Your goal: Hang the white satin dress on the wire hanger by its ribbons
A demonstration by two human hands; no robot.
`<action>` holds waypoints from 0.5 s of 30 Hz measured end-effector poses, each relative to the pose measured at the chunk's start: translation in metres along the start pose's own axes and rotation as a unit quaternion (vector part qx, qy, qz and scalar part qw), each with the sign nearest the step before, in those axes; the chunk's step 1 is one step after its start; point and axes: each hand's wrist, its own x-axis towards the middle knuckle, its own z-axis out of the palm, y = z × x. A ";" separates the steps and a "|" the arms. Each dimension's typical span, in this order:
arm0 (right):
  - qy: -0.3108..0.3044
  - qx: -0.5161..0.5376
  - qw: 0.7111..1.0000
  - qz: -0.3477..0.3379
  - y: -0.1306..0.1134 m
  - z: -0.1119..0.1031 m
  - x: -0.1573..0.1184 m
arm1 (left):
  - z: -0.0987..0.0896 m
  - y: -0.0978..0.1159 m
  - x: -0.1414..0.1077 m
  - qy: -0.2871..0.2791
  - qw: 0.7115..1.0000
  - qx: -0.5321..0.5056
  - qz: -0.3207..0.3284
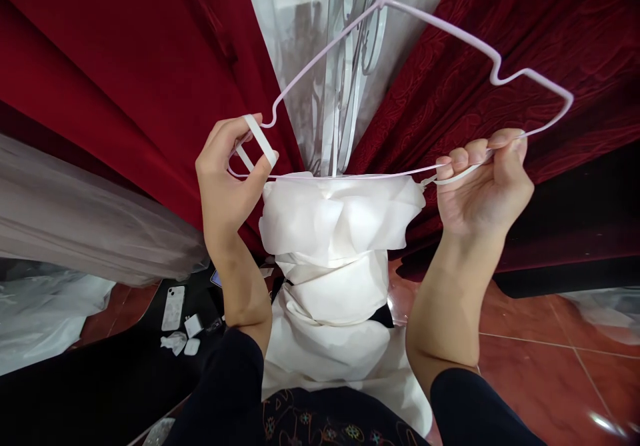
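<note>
A pale pink clothes hanger point(327, 49) spans the upper middle, and its bottom bar runs along the top edge of a white ruffled dress point(335, 293). My left hand point(223, 176) is at the hanger's left end, where a white hanging strap point(261, 141) is stretched in a loop between thumb and fingers, around that end. My right hand point(480, 183) has its fingers curled over the bottom bar near the right end. A second thin white strap point(457, 176) runs from the dress's right top corner into those fingers. The dress hangs down toward my lap.
Dark red curtains point(125, 53) hang on both sides, with a white metal stand point(345, 99) between them. On a black surface at left lie a phone point(173, 308), a white charger point(193, 326) and crumpled plastic point(174, 343). Red floor tiles point(540, 359) show at right.
</note>
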 end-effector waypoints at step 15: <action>0.021 0.027 0.999 0.034 0.008 0.004 -0.004 | -0.009 -0.003 -0.001 0.030 0.999 0.003 -0.024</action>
